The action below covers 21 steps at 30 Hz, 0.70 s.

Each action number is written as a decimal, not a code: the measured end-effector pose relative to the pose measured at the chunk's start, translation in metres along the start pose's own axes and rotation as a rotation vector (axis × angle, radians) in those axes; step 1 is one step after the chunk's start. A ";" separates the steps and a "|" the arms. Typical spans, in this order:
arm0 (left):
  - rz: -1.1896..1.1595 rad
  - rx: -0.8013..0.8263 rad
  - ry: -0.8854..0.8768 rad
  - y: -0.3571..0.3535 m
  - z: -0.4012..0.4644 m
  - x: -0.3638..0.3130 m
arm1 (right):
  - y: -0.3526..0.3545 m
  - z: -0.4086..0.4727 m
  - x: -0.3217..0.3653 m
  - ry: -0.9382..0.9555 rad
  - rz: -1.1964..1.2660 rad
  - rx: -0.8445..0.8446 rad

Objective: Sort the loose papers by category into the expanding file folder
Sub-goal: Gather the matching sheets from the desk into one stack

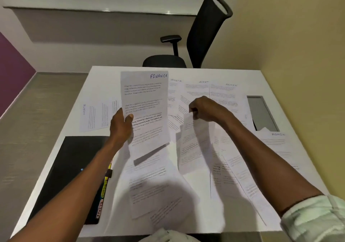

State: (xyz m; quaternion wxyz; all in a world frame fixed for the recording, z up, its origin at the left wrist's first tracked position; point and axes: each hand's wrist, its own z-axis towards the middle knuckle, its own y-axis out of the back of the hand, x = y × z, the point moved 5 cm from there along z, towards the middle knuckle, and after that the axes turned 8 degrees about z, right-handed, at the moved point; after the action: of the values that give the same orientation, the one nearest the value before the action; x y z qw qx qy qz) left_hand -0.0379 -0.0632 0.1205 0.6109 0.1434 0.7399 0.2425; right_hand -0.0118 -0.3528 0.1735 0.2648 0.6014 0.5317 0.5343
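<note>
Sheet marked FINANCE (144,109) held up by left hand (121,128), fingers clamped on its edge, another sheet (196,141) pinched by right hand (202,109), black file folder (74,167) laid on tabletop (270,81)

A sheet headed FINANCE (145,109) stands upright, lifted off the worktop; loose printed papers (196,139) lie scattered and overlapping, some headed SPORTS or ADMIN; the black expanding file folder (74,167) lies flat at the left edge, coloured tabs showing.
</note>
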 end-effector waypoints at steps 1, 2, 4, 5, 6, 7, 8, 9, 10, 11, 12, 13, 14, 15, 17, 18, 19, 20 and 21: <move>0.010 0.008 -0.021 0.000 0.001 -0.006 | 0.011 -0.007 0.011 0.023 -0.018 -0.034; 0.023 0.019 -0.034 -0.001 0.001 -0.012 | 0.022 -0.014 0.023 0.044 -0.036 -0.069; 0.068 0.034 -0.053 -0.004 -0.001 -0.020 | 0.044 -0.025 0.046 0.086 -0.061 -0.144; 0.078 0.046 -0.065 -0.006 -0.003 -0.025 | 0.055 -0.029 0.057 0.101 -0.071 -0.174; 0.076 0.064 -0.077 -0.008 -0.007 -0.029 | 0.065 -0.031 0.068 0.118 -0.078 -0.191; 0.065 0.086 -0.089 -0.011 -0.011 -0.033 | 0.075 -0.032 0.079 0.138 -0.079 -0.197; 0.044 0.115 -0.096 -0.016 -0.016 -0.036 | 0.083 -0.032 0.090 0.157 -0.078 -0.194; 0.017 0.150 -0.098 -0.021 -0.022 -0.038 | 0.091 -0.031 0.099 0.171 -0.077 -0.186; -0.007 0.187 -0.105 -0.025 -0.028 -0.040 | 0.097 -0.029 0.108 0.182 -0.078 -0.181; -0.028 0.224 -0.116 -0.030 -0.034 -0.042 | 0.102 -0.027 0.115 0.195 -0.079 -0.182; -0.041 0.267 -0.124 -0.035 -0.041 -0.043 | 0.105 -0.024 0.121 0.208 -0.081 -0.180; -0.056 0.314 -0.134 -0.040 -0.046 -0.044 | 0.106 -0.020 0.125 0.220 -0.085 -0.175; -0.070 0.357 -0.138 -0.046 -0.052 -0.044 | 0.106 -0.016 0.127 0.228 -0.090 -0.174; -0.082 0.390 -0.120 -0.052 -0.059 -0.044 | 0.103 -0.012 0.127 0.229 -0.093 -0.181; -0.135 0.437 -0.046 -0.063 -0.072 -0.043 | 0.095 -0.004 0.119 0.213 -0.100 -0.208; -0.174 0.454 -0.010 -0.067 -0.079 -0.043 | 0.088 0.000 0.113 0.213 -0.102 -0.216; -0.223 0.474 0.027 -0.073 -0.085 -0.043 | 0.081 0.002 0.106 0.218 -0.092 -0.222; -0.288 0.492 0.061 -0.078 -0.091 -0.042 | 0.073 0.003 0.097 0.224 -0.060 -0.230; -0.348 0.504 0.089 -0.082 -0.096 -0.040 | 0.066 0.004 0.087 0.222 -0.010 -0.237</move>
State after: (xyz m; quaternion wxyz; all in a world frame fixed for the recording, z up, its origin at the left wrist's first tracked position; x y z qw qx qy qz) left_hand -0.1163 -0.1704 0.1236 0.5555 0.1509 0.8161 -0.0506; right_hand 0.0035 -0.2912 0.2617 0.2762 0.5006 0.4939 0.6551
